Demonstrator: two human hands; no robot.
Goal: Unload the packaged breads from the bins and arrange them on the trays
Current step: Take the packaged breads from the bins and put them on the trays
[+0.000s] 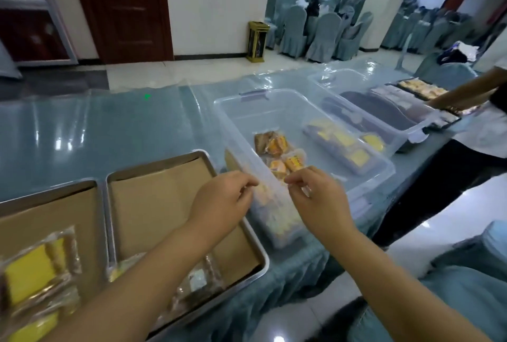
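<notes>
Brown paper lined the two shallow steel trays at the near edge of the glossy teal counter [109, 127]. The left steel tray [55, 191] carried a few clear-wrapped, yellow-labelled packaged breads [35, 270] at its near end, and the right steel tray [256, 234] held a couple more packs, partly hidden under the left forearm, with most of its paper bare. Just beyond the right tray's far corner, the left hand [223, 199] and the right hand [318, 196] hovered close together at the near wall of the clear rectangular plastic bin [274, 93], the left outside that wall and the right over the bin's inside. Both hands had fingers curled in, thumb meeting fingertips in a pinch. Whether they pinched a clear wrapper between them or only met at the rim I could not tell, since that spot was blurred. By my reading the unloading step was in hand, with a pack due out of the bin. The next move would call for lifting it clear of the wall and carrying it left to bare paper on the right tray, flat beside the packs there. Further into the bin lay a cluster of orange-and-brown wrapped breads [277, 149] and a long row of yellow packs [340, 147]. Past it stood a second clear bin [397, 133], where another person's arm [461, 95] reached, and grey-covered chairs [323, 31] filled the hall behind.
</notes>
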